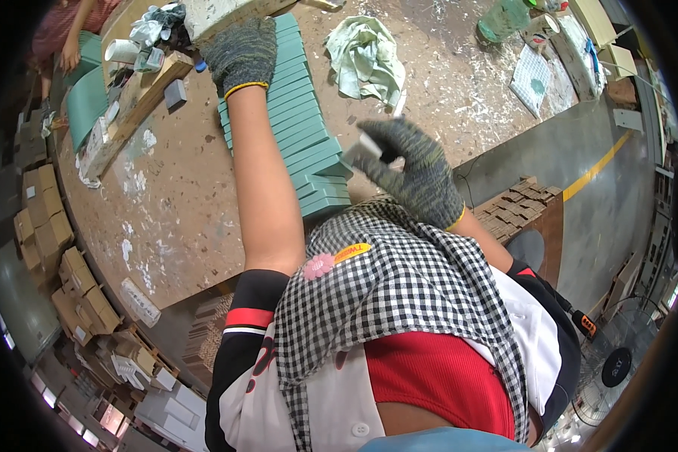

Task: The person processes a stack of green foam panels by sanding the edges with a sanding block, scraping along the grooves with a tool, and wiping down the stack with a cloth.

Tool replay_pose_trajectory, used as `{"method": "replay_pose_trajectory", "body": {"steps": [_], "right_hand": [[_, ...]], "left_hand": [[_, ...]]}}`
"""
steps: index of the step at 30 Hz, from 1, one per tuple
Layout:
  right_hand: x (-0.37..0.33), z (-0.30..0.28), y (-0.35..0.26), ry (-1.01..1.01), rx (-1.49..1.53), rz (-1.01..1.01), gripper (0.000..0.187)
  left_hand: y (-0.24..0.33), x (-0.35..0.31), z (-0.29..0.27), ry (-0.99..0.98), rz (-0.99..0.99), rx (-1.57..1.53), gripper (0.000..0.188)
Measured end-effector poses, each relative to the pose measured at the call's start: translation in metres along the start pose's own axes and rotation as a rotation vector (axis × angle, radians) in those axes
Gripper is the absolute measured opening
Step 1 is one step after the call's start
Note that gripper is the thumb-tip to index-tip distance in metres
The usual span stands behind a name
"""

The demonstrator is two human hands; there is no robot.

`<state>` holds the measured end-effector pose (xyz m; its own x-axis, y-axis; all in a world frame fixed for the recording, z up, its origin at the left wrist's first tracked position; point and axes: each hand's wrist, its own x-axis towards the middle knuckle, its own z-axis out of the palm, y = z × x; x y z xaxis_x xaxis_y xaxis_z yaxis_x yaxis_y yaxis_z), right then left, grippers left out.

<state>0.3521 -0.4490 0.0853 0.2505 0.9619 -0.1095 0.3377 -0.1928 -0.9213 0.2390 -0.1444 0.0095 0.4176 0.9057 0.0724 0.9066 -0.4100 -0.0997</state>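
**Gloved hands at a row of teal pieces**

We look down on a round brown table (203, 218), spattered with white specks, and on our own two arms reaching out over it. Both hands wear grey knitted gloves with yellow cuffs.

Our left hand (241, 51) is stretched far forward. It lies palm down with its fingers curled over the far end of a long row of teal pieces (301, 120), flat slabs overlapped one on another, and presses against a pale block (226, 15) that sits at that end. We cannot tell whether it grips anything or merely rests there.

Our right hand (414, 169) is raised near the close end of the same row, just beside it. Its fingers are bent and pinch a small pale grey block (363, 149) between thumb and fingertips; the block hangs right above the nearest teal slabs. The hand is slightly blurred.

The teal row runs from the far edge of the table toward our chest, ending near our checked apron (399, 279).

Beyond the row lies a crumpled pale green cloth (365, 60). To the left a wooden board (139, 94) lies aslant, with a white cup (120, 51) by it. Stacks of brown cartons (49, 226) stand on the floor on the left. Another person's hand (71, 56) shows at the upper left corner.
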Motion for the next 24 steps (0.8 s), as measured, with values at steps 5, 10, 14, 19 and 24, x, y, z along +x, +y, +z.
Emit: {"method": "replay_pose_trajectory", "body": {"steps": [5,10,14,19,24], "right_hand": [[0.027,0.001,0.024,0.067,-0.019,-0.175,0.044],[0.037,-0.003,0.039,0.046,-0.106,-0.265,0.046],[0.034,0.001,0.030,0.021,-0.149,-0.306,0.046],[0.036,-0.001,0.032,0.032,-0.065,-0.275,0.046],[0.046,0.002,0.026,0.093,-0.091,-0.240,0.046]], "left_hand": [[0.004,0.000,-0.006,-0.017,0.007,-0.013,0.064],[0.002,0.002,-0.004,-0.053,-0.010,-0.039,0.064],[0.001,0.003,0.000,-0.041,-0.012,-0.028,0.065],[0.004,0.002,-0.003,-0.083,-0.016,-0.008,0.061],[0.002,0.004,-0.001,-0.039,0.010,-0.032,0.064]]}}
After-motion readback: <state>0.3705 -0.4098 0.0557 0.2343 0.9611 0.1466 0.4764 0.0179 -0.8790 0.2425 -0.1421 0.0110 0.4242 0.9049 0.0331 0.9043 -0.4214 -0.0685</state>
